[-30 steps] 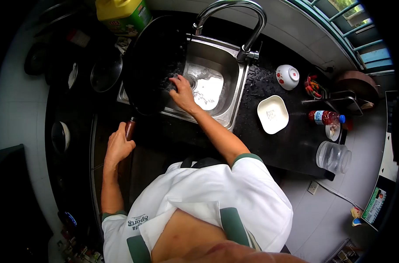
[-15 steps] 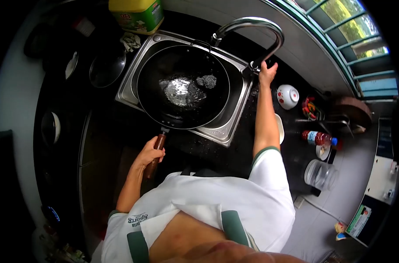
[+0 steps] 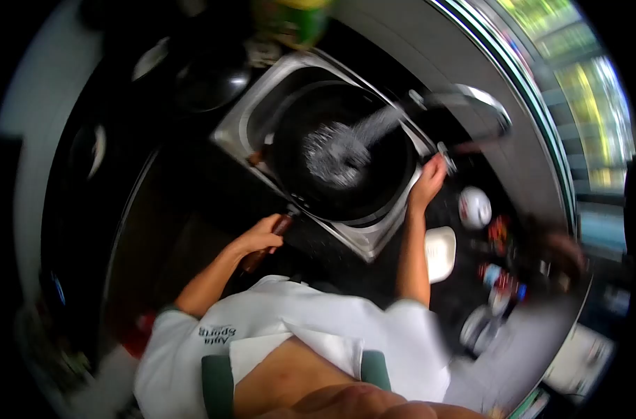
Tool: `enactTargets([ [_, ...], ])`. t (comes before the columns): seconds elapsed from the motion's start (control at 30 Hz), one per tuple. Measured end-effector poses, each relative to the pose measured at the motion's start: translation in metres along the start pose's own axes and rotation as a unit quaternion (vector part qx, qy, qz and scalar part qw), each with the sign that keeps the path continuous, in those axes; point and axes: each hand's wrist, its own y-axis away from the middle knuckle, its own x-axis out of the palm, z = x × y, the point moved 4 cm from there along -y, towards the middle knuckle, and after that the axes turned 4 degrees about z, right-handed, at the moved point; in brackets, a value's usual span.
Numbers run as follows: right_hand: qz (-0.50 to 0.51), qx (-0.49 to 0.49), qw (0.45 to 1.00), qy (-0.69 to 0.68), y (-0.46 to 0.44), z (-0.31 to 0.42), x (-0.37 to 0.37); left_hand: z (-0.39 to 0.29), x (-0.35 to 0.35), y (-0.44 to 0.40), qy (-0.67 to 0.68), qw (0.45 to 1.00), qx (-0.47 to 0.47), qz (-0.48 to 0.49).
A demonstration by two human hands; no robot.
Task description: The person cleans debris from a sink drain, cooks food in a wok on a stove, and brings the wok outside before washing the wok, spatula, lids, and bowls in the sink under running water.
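My left hand (image 3: 260, 236) is wrapped around the brown handle of a black wok (image 3: 395, 181), which rests over the steel sink (image 3: 367, 244). At the base of the curved chrome faucet (image 3: 499, 108), my right hand (image 3: 429, 180) has its fingers closed on the faucet lever (image 3: 446, 159). A stream of water (image 3: 377, 126) pours from the faucet into the wok and splashes across its bottom. Splashing and blur hide whatever lies under the water.
Right of the sink are a white bowl (image 3: 475, 208), a white tray (image 3: 440, 255), a bottle with a blue cap (image 3: 503, 279) and a clear jar (image 3: 480, 328). A dark lid (image 3: 213, 82) and a yellow-green container (image 3: 293, 21) sit at the upper left. A barred window (image 3: 576, 105) borders the right.
Water now runs into the wok, where none was flowing before. The grey scrubber seen in it earlier no longer shows. My view has turned, and both hands stay at the handle and faucet.
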Motion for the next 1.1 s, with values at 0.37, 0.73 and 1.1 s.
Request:
enactTargets([
  [0.37,0.456,-0.297,0.731,0.411,0.066,-0.027,0.094,0.012,0.000,0.003,-0.112,0.988,0.107,0.008],
  [0.73,0.403,-0.276,0.814,0.314,0.091,0.011,0.205,0.016,0.003,-0.023,-0.239,0.970,0.040,0.018],
  [1.1,0.645,-0.105,0.744,0.142,0.154,0.036,0.099,0.025,0.003,-0.036,-0.247,0.968,0.029,0.037],
])
